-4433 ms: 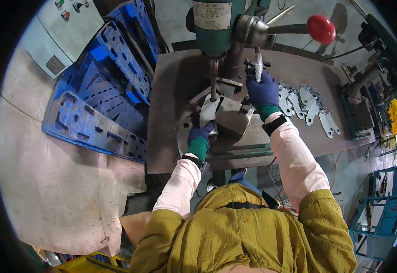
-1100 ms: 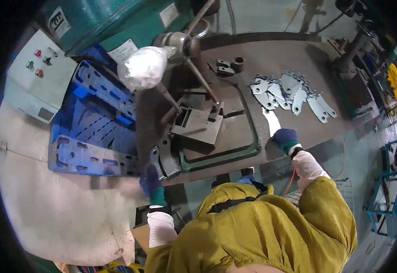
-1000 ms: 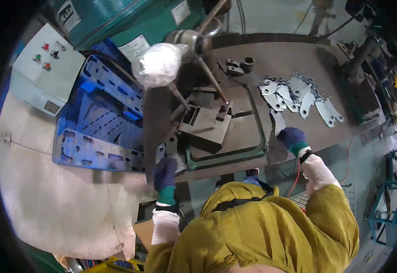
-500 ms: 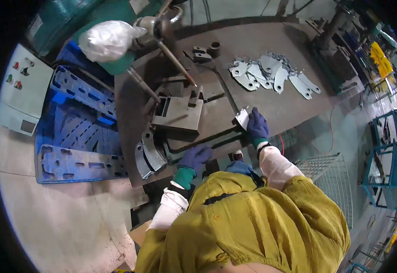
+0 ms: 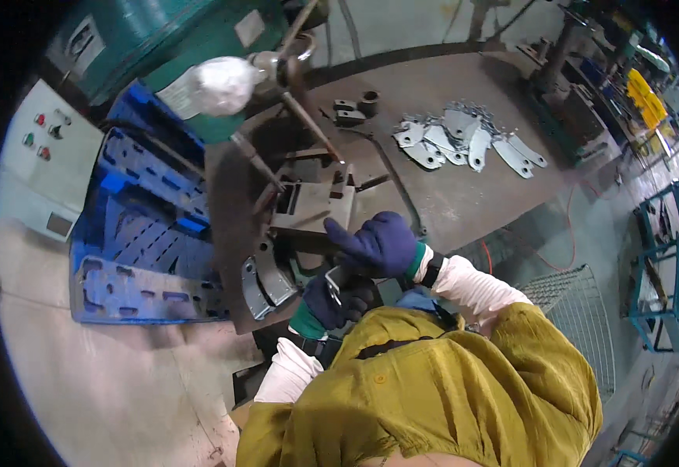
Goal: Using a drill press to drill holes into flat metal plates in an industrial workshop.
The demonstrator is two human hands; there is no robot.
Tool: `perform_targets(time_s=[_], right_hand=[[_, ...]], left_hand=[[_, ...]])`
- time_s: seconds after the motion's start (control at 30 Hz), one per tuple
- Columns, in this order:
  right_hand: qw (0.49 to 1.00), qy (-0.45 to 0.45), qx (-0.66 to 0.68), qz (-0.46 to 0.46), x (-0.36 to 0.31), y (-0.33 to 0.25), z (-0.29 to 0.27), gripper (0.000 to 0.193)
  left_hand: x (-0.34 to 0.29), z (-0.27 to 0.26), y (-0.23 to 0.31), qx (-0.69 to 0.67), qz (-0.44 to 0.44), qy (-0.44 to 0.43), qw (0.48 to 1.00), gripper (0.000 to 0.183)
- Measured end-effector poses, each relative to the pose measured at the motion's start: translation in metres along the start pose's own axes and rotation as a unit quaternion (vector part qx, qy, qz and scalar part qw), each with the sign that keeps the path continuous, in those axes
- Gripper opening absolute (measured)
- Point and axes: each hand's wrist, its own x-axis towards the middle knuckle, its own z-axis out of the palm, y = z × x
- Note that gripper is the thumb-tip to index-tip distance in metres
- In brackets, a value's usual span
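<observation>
A small bent metal plate (image 5: pixel 335 286) is between my two gloved hands at the table's near edge. My left hand (image 5: pixel 328 303), in a purple glove with a green cuff, is closed on its lower side. Over its upper end is my right hand (image 5: pixel 382 244), fingers curled around it and one digit stretching left; this hand hides part of the plate. Just beyond my hands stands a steel fixture block (image 5: pixel 313 206). Two curved metal plates (image 5: pixel 271 280) lie left of my left hand. Farther right on the table is a pile of flat metal plates with holes (image 5: pixel 475 148).
A rod-like arm (image 5: pixel 312 124) with a plastic-wrapped part (image 5: pixel 224 86) hangs over the fixture. Small metal blocks (image 5: pixel 347 114) sit at the back. Blue pallets (image 5: pixel 149 292) and a control box (image 5: pixel 40 163) are at left; a wire rack (image 5: pixel 577 323) stands at right.
My right hand has brought the metal plate left and nearer from the table's right front edge to my left hand. My left hand has moved slightly nearer and closed on the plate.
</observation>
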Motion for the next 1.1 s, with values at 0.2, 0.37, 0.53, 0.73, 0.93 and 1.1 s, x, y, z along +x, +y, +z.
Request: perform_targets(time_s=[0.2, 0.37, 0.53, 0.73, 0.93, 1.1], right_hand=[[0.991, -0.001, 0.135, -0.027, 0.038, -0.007, 0.004, 0.054], [0.724, 0.015, 0.637, 0.266, 0.073, 0.009, -0.031, 0.056], [0.435, -0.077, 0.862, 0.247, 0.159, -0.021, -0.096, 0.064], [0.213, -0.112, 0.939, 0.247, 0.209, -0.039, -0.136, 0.048], [0.189, -0.077, 0.943, 0.264, 0.219, -0.039, -0.132, 0.045], [0.211, -0.064, 0.943, 0.248, 0.218, -0.042, -0.131, 0.049]], left_hand=[[-0.037, -0.003, 0.004, 0.117, 0.182, 0.199, 0.956, 0.048], [-0.019, -0.081, 0.029, 0.357, 0.271, 0.297, 0.843, 0.052], [-0.019, -0.161, 0.039, 0.36, 0.402, 0.354, 0.764, 0.058], [0.005, -0.054, 0.075, 0.102, 0.295, 0.377, 0.872, 0.033], [0.019, -0.059, 0.093, 0.12, 0.254, 0.486, 0.827, 0.045], [0.023, -0.078, 0.09, 0.164, 0.297, 0.496, 0.799, 0.049]])
